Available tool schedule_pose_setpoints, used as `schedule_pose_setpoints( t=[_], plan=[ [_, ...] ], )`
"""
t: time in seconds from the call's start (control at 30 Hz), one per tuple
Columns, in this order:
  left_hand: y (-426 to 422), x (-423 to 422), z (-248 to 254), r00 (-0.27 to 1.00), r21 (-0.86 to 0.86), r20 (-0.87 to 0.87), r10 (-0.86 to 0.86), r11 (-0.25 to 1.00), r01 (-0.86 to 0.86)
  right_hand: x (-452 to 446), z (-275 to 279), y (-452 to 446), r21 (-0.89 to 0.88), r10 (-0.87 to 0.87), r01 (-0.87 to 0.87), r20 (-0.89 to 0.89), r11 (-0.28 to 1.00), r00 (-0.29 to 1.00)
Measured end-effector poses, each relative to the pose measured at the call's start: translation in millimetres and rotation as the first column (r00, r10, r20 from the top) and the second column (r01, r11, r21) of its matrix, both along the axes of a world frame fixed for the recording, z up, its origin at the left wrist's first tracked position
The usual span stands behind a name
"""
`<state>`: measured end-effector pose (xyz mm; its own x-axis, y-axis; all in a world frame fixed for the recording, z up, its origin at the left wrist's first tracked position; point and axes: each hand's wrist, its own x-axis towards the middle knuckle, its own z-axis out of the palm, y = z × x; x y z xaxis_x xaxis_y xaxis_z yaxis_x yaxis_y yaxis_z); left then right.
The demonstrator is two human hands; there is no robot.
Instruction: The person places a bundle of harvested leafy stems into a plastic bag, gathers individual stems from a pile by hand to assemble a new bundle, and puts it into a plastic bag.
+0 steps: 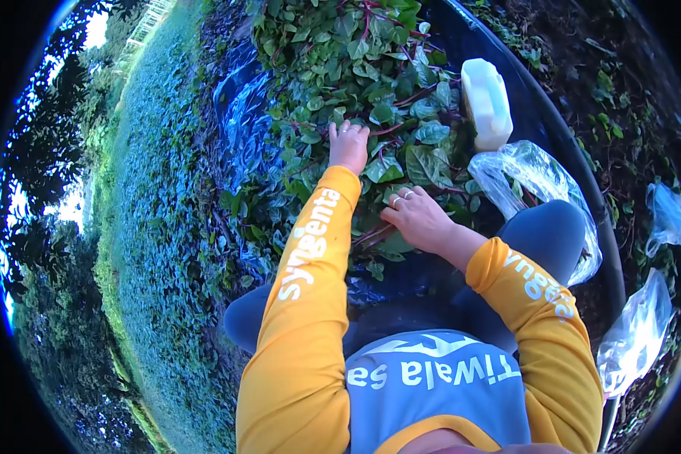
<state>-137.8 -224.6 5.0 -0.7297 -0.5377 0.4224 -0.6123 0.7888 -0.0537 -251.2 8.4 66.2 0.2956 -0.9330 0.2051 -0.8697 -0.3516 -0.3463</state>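
Note:
A large heap of Malabar spinach (431, 163), green leaves on red stems, lies in front of my knees. My left hand (348, 146) is at the heap's left middle, its fingers bent around a red stem that shows just to its right. Closer to my body, my right hand (420, 219) is closed on a small bunch of stems, whose cut-looking ends and leaves hang out to the left. Rings show on its fingers. The fingertips of both hands are partly hidden by leaves.
A cut white plastic jug (489, 106) stands right of the heap. A clear plastic bag (533, 174) lies by my right knee. Dark sheeting (598, 189) lies beneath. More bags (634, 333) are at far right, and blue plastic (246, 113) is at left, beside low green plants (159, 227).

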Motion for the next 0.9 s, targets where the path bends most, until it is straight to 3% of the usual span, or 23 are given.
schedule_pose_setpoints(
  t=[0.07,0.1,0.23,0.3,0.5,0.57,0.73,0.83,0.9],
  plan=[
    [-3.9,-3.3,5.7,0.927,0.143,0.370,0.065,0.982,-0.126,-7.1,0.3,-2.5,-0.040,-0.005,0.007,0.043,0.999,0.999],
    [-3.7,-1.7,4.2,0.932,0.098,0.361,0.037,0.992,-0.078,-10.1,-1.4,-4.3,-0.046,0.008,-0.006,0.043,0.999,0.999],
    [37.7,7.0,28.8,0.973,0.080,0.233,0.007,0.996,-0.026,-18.3,-12.6,-8.2,-0.080,-0.046,0.054,0.108,0.995,0.993],
    [70.5,18.8,47.8,0.994,0.151,0.091,-0.054,0.988,0.040,-17.6,-12.1,-8.9,-0.232,-0.074,0.091,0.083,0.968,0.994],
    [151.7,56.7,43.5,0.996,0.214,-0.083,0.010,0.977,0.008,-15.7,-24.8,-4.5,-0.164,-0.066,0.070,0.032,0.984,0.997],
    [164.1,65.9,29.8,0.976,0.287,-0.218,0.021,0.957,0.043,-15.1,-24.3,-2.4,0.102,-0.086,0.084,0.014,0.991,0.996],
    [172.6,75.6,19.0,0.959,0.315,-0.275,0.067,0.949,0.024,-7.1,-35.2,5.8,-0.085,0.049,-0.045,0.044,0.995,0.998],
    [172.0,78.4,23.7,0.956,0.338,-0.285,0.071,0.940,0.032,1.1,-28.7,8.1,-0.064,0.031,-0.038,-0.100,0.997,0.995],
    [173.5,77.3,28.9,0.924,0.248,-0.382,0.035,0.967,0.065,2.4,-22.5,6.0,0.097,0.001,0.010,-0.105,0.995,0.994]
  ],
)
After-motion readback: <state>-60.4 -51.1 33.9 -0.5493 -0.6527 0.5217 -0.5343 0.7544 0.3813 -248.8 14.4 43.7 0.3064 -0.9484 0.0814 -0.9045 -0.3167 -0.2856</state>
